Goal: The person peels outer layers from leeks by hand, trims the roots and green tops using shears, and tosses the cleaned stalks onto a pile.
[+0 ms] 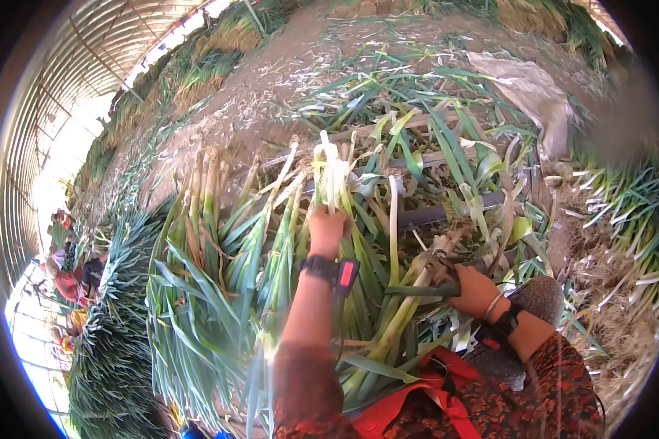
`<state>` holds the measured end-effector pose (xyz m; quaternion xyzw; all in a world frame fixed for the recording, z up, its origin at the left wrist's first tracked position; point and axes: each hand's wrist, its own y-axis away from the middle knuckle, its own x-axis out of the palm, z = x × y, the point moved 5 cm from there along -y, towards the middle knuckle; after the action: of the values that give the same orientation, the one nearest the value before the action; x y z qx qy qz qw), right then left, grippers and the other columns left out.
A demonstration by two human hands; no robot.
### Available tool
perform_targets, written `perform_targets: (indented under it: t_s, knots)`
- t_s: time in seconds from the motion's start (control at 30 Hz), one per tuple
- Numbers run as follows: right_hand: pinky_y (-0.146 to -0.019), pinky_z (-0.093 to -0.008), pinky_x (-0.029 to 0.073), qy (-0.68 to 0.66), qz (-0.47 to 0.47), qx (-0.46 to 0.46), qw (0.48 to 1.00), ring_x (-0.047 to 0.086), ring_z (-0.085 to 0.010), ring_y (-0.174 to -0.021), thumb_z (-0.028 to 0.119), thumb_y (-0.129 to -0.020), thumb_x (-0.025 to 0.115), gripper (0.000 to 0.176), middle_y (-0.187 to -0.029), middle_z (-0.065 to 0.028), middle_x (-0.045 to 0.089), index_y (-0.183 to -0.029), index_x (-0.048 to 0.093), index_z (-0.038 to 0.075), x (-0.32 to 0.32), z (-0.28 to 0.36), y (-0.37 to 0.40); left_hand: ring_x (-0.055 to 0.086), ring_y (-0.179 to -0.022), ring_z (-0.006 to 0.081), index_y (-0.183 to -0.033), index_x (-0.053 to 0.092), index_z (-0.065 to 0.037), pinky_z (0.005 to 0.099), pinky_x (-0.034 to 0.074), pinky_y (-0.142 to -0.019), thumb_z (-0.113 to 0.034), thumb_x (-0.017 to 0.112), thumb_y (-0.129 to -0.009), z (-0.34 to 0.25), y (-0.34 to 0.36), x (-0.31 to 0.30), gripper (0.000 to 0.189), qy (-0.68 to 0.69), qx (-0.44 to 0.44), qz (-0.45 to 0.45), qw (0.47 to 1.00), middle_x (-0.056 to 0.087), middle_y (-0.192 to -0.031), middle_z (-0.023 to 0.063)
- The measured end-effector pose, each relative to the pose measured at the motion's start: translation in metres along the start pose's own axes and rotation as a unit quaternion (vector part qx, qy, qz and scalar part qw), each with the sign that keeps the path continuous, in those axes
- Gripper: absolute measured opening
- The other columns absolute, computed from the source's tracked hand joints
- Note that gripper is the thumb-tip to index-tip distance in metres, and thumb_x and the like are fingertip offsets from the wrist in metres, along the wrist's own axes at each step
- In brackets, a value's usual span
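My left hand [329,228] is closed around the white stems of several green onions [333,170] near their upper ends in this view. Their long leaves run down toward me, beside my forearm. To the right, my right hand [477,291] is closed on a green onion leaf [425,290] that sticks out to the left of its fingers. Beyond its fingertips shows a small dark thing [441,260] of unclear kind, close to brownish peeled skins. A row of green onions [209,212] lies left of my left hand, pale stem ends pointing away from me.
Loose peeled leaves [417,110] are strewn beyond my hands. A pale sheet [523,91] lies at the upper right. More green onions with roots [615,241] are piled on the right, and a dense green stack [113,351] stands on the left, near other people [69,282].
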<state>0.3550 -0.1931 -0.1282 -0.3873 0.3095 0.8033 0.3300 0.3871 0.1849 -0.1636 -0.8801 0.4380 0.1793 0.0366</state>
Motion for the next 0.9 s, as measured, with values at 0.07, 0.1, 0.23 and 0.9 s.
perform_targets:
  t_s: [0.07,0.1,0.23,0.9]
  knots:
    - [-0.086,-0.0461,0.048,-0.007,-0.004,-0.003,1.0,0.058,-0.041,-0.099,0.033,-0.072,0.072,0.066,-0.109,-0.0236,0.058,-0.121,0.046,-0.002,0.0,-0.004,0.001,0.064,-0.071,0.0298,-0.091,0.056,0.002,0.0388,0.051,-0.062,-0.016,0.063,-0.08,0.016,-0.021,0.013,0.022,-0.167,0.042,-0.048,0.984,0.066,-0.082,0.0187]
    - [-0.087,-0.0458,0.048,-0.01,-0.008,-0.004,1.0,0.058,-0.041,-0.099,0.034,-0.072,0.072,0.066,-0.109,-0.0232,0.058,-0.122,0.046,-0.002,-0.001,-0.006,0.001,0.065,-0.077,0.0343,-0.091,0.056,0.003,0.0417,0.052,-0.069,-0.017,0.063,-0.078,0.013,-0.023,0.021,0.024,-0.239,0.046,-0.069,0.967,0.066,-0.086,0.0215]
    - [-0.088,-0.0451,0.048,-0.019,-0.009,-0.028,0.999,0.058,-0.0408,-0.099,0.035,-0.072,0.071,0.065,-0.109,-0.0236,0.058,-0.119,0.047,-0.003,0.006,-0.015,0.0,0.062,-0.097,0.0439,-0.102,0.059,0.003,0.0485,0.049,-0.085,-0.017,0.063,-0.076,-0.018,-0.001,0.051,0.034,-0.324,-0.009,-0.07,0.944,0.065,-0.097,0.0284]
    - [-0.083,-0.0433,0.049,-0.12,0.005,-0.004,0.993,0.062,-0.0415,-0.092,0.038,-0.065,0.072,0.058,-0.094,-0.0275,0.064,-0.096,0.06,-0.008,-0.001,-0.027,0.004,0.061,-0.067,0.0192,-0.116,0.051,-0.001,0.0343,0.049,-0.064,-0.02,0.053,-0.091,-0.442,0.168,-0.077,0.031,-0.343,0.362,-0.069,0.864,0.063,-0.079,0.0115]
